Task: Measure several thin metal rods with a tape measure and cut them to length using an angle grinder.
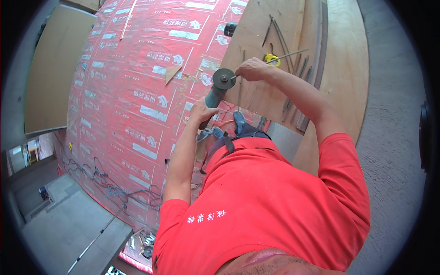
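My left hand (201, 111) is closed around the body of an angle grinder (214, 97). The grinder's round grey disc (224, 79) points away from me, near my right hand. In my right hand (253, 69) is a thin metal rod (293, 54), gripped with bent fingers. One end of the rod sticks out by the disc's right edge; whether they touch I cannot tell. The rod's other end reaches out to the right over a plywood board (252, 39). A yellow tape measure (273, 61) lies on that board, just beyond my right wrist.
Several loose rods (301, 73) lie on the plywood. Red printed sheeting (123, 87) covers the floor, with a triangular wood offcut (172, 74) and a dark cylinder (230, 29) on it. Tangled cables (110, 183) run at lower left. A brown panel (57, 68) leans at far left.
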{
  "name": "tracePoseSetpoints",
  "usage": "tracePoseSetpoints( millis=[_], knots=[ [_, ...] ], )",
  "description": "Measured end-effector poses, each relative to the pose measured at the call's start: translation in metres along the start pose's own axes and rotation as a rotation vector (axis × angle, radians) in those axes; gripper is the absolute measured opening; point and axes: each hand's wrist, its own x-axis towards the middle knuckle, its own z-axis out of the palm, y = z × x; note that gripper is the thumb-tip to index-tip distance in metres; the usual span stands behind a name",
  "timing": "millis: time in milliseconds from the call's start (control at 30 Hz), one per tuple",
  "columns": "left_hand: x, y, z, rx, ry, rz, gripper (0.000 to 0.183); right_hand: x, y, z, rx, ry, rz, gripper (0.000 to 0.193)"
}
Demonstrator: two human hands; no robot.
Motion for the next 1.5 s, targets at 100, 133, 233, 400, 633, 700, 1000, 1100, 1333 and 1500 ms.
tracePoseSetpoints(
  millis=[100,133,233,400,633,700,1000,1100,1333,1500],
  knots=[
    [-0.003,0.004,0.001,-0.009,0.055,-0.008,0.063,-0.022,0.032,0.011,0.009,0.024,0.009,0.022],
    [-0.004,0.006,0.001,-0.002,0.046,-0.021,0.063,-0.035,0.048,0.013,0.002,0.039,0.038,0.021],
    [-0.006,0.011,-0.003,-0.015,0.051,-0.015,0.061,-0.065,0.094,0.017,-0.158,-0.088,0.132,0.023],
    [-0.006,0.017,-0.003,0.001,0.003,-0.059,0.060,-0.095,0.165,0.017,-0.313,-0.074,0.161,0.019],
    [-0.001,0.020,0.000,-0.015,0.002,-0.048,0.060,-0.119,0.230,0.025,-0.348,-0.122,0.275,0.024],
    [-0.003,0.020,-0.001,-0.036,0.020,-0.029,0.060,-0.123,0.228,0.029,-0.453,0.177,0.443,0.032],
    [-0.004,0.018,0.000,0.015,0.037,-0.054,0.061,0.016,0.042,0.091,1.106,0.245,0.791,0.027],
    [-0.003,0.015,0.002,0.014,0.027,-0.072,0.064,0.041,0.029,0.094,0.613,0.372,0.896,0.030],
    [-0.003,0.008,0.007,0.000,0.036,-0.111,0.065,0.045,0.036,0.087,1.416,0.611,0.910,0.032],
    [-0.003,0.004,0.004,-0.007,0.007,-0.099,0.066,0.005,0.043,0.032,1.574,0.854,0.630,0.033]
  ],
)
